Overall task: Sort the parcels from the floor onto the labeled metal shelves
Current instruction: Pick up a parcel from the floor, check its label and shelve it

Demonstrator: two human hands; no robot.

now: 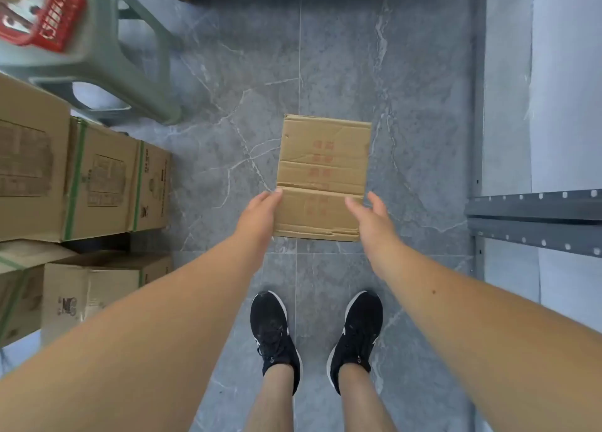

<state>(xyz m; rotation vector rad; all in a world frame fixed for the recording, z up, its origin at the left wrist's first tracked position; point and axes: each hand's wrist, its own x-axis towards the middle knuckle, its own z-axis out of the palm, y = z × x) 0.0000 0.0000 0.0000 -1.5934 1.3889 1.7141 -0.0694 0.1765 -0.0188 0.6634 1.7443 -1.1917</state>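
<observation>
One flat cardboard parcel [322, 177], marked with faded red print, is seen on the grey marble-patterned floor [228, 106], just ahead of two black sneakers [275, 330]. It is flanked at its near end by two bare hands. The left hand [260, 213] is laid against the parcel's left edge with fingers held loosely together, the fingertips touching the cardboard. The right hand [371, 216] is spread, thumb apart from the fingers, over the near right corner; whether it is touching the parcel cannot be told. Nothing is gripped by either hand.

Four brown cartons [97, 184] are counted at the left: three in a row, banded with green strapping, and one more below them nearer the camera. One pale green plastic stool [107, 57] is seen beyond them, with one red basket [42, 14] resting on top. At the right edge, the grey perforated beams of one metal shelf [534, 220] are shown, well apart from the parcel.
</observation>
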